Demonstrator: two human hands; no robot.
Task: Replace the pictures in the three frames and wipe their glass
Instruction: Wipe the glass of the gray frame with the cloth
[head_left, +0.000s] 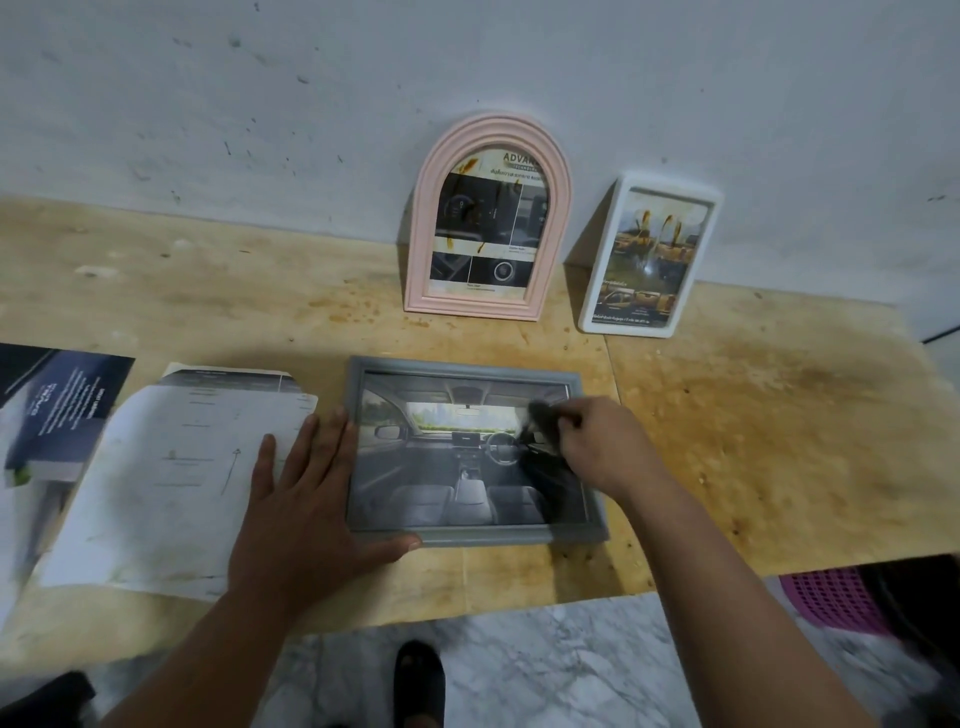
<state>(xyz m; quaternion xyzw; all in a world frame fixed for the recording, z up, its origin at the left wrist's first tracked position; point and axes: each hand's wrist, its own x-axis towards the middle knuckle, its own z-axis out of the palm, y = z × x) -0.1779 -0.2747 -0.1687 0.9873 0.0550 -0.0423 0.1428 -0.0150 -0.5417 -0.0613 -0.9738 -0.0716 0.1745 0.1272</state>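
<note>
worktop (753, 415): stained plywood against wall | flat on it: grey frame (470, 536), white sheet (171, 467), dark brochure (57, 405) | standing at wall: pink arched frame (431, 218), white frame (709, 249)

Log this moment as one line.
left hand steadies flat grey rectangular frame | right hand wipes glass, dark cloth

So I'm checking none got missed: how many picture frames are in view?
3: a grey frame lying flat under both hands, a pink arched frame and a white frame propped against the wall.
</note>
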